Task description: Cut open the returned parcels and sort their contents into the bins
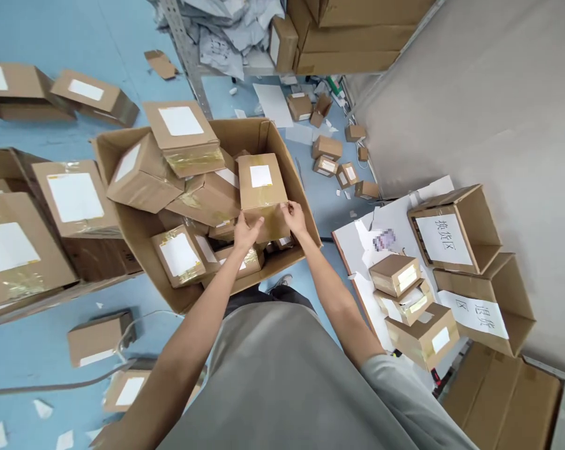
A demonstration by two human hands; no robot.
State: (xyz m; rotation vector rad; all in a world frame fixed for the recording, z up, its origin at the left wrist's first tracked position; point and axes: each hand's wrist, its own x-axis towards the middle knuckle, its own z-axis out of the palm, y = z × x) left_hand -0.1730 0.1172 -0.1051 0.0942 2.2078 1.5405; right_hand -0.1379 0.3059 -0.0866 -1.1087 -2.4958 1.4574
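A taped cardboard box (269, 199) with a white label on its top lies at the right side of a large open carton (297, 175). My left hand (247, 232) has its fingers closed on the near left corner of this box. At the near right corner, my right hand (294, 219) grips the same box with thumb and fingers. Other labelled boxes fill the carton, among them a tilted one (146, 178), one stacked high at the back (189, 147) and a smaller one (182, 255) near the front. What lies beneath the held box is mostly hidden.
More boxes stand on the left, in another carton (71, 269) and on the blue floor. On the right, a white table (364, 234) bears stacked boxes (397, 275) and open labelled boxes (455, 231). Behind stands a shelf (259, 67); a cable (52, 385) crosses the floor.
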